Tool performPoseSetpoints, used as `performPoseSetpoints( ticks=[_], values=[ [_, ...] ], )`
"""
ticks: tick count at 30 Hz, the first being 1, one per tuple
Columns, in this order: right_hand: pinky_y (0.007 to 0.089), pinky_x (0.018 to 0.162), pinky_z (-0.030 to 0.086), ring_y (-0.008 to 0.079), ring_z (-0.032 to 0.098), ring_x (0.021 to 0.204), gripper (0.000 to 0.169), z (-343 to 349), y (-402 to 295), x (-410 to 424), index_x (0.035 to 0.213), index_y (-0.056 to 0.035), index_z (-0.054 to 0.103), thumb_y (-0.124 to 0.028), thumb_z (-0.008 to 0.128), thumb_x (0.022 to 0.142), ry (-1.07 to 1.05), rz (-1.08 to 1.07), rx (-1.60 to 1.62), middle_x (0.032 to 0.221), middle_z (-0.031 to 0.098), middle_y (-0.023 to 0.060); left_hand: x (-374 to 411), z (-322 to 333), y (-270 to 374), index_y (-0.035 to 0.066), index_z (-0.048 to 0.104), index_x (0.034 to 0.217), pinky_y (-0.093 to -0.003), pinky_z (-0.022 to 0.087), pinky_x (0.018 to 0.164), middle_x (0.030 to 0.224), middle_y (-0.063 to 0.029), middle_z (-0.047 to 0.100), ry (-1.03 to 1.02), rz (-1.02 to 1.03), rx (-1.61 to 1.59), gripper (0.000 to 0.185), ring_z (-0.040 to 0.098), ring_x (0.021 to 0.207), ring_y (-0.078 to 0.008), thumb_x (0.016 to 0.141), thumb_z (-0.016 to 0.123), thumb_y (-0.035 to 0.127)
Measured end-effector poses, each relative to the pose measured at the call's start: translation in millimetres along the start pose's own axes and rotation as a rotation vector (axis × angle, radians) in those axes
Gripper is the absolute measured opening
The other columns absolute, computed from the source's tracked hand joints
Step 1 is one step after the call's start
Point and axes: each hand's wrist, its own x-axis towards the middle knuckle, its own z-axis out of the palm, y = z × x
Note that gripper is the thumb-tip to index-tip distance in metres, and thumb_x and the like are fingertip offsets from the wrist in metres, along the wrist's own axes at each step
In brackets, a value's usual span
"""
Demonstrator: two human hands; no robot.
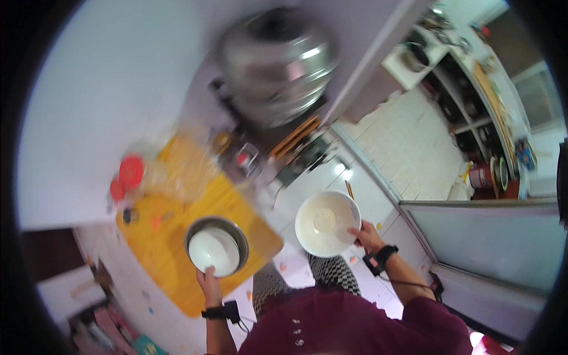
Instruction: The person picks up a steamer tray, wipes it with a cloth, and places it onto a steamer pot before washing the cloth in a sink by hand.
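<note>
My left hand (pixel 209 286) grips nested bowls at their near edge, its thumb over the rim and its other fingers hidden underneath. The outer one is a metal bowl (pixel 227 224); a smaller white bowl (pixel 214 253) sits tilted inside it. Both appear over the yellow tabletop (pixel 262 239); whether they rest on it I cannot tell. Out to the right, my right hand (pixel 370 238) holds a wide white bowl (pixel 327 222) by its right rim, thumb inside. That bowl's inside faces up and shows no food. Tiled floor lies beneath it.
A large metal steamer pot (pixel 284 75), blurred, stands beyond the table. Red-lidded jars (pixel 131 171) and a clear plastic bag (pixel 186 166) occupy the table's far left. At right are a frosted glass panel (pixel 479 239) and kitchen shelving (pixel 470 106). Scraps dot the floor tiles (pixel 288 262).
</note>
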Motion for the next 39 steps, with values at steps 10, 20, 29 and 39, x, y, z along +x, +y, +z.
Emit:
performPoseSetpoints(
  ticks=[10, 20, 29, 39],
  values=[
    [0.0201, 0.03, 0.03, 0.0095, 0.046, 0.037, 0.02, -251.9, 24.7, 28.3, 0.096, -0.0026, 0.053, -0.015, 0.061, 0.083, 0.461, -0.126, 0.741, 0.065, 0.059, 0.0053, 21.1, 373.7, -31.7, 0.0, 0.045, 0.119, -0.034, 0.056, 0.07, 0.109, -0.013, 0.055, -0.554, -0.118, 0.238, 0.043, 0.061, 0.09, -0.0245, 0.077, 0.049, 0.003],
    [0.0202, 0.028, 0.031, 0.0101, 0.044, 0.036, 0.028, -410.5, -84.9, 118.3, 0.103, -0.0049, 0.05, -0.014, 0.063, 0.081, 0.717, -0.293, 1.087, 0.07, 0.058, 0.0047, 57.4, 711.6, -16.3, -0.004, 0.048, 0.117, -0.0292, 0.045, 0.084, 0.107, -0.0099, 0.058, -1.108, -0.012, 0.335, 0.04, 0.057, 0.094, -0.0171, 0.078, 0.051, 0.004],
    [0.0185, 0.03, 0.029, 0.0085, 0.044, 0.038, 0.025, -536.3, -147.7, 170.7, 0.1, -0.0113, 0.05, -0.019, 0.064, 0.081, 0.783, -0.341, 1.197, 0.068, 0.056, 0.0012, 40.2, 904.3, 15.2, -0.007, 0.05, 0.109, -0.0273, 0.046, 0.078, 0.101, -0.0102, 0.059, -1.205, -0.102, 0.43, 0.033, 0.057, 0.09, -0.0143, 0.078, 0.051, 0.004],
    [0.0193, 0.027, 0.029, 0.0094, 0.043, 0.036, 0.029, -764.3, -209.8, 302.4, 0.103, -0.0056, 0.048, -0.016, 0.063, 0.08, 0.759, -0.389, 1.191, 0.067, 0.056, 0.0045, 48.7, 1150.9, -5.2, -0.007, 0.048, 0.119, -0.0315, 0.042, 0.09, 0.11, -0.0134, 0.058, -1.161, 0.032, 0.369, 0.047, 0.054, 0.102, -0.0203, 0.073, 0.05, 0.005]
  ],
)
